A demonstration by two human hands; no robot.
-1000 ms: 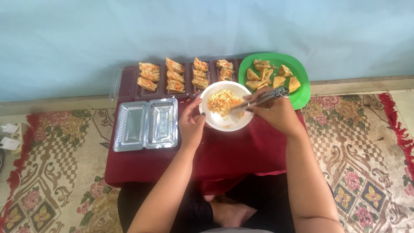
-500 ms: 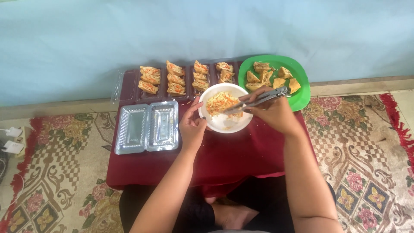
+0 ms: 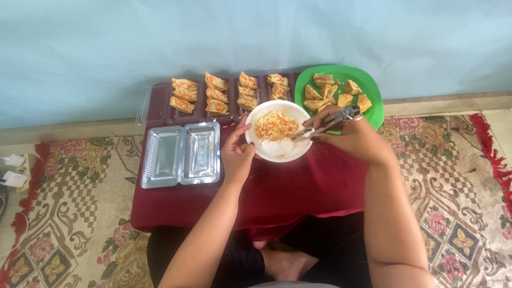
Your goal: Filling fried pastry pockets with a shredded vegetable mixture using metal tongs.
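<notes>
Tongs (image 3: 325, 121) dipped deeper into white bowl (image 3: 282, 152) of shredded filling; right hand (image 3: 354, 136) grasping tongs, left hand (image 3: 237, 154) clasping bowl.

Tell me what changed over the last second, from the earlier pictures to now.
Very little. The right hand kept hold of the metal tongs, whose tips shifted slightly over the shredded filling. The left hand stayed on the rim of the white bowl. The green plate, filled pieces and empty clear container stayed put.
</notes>
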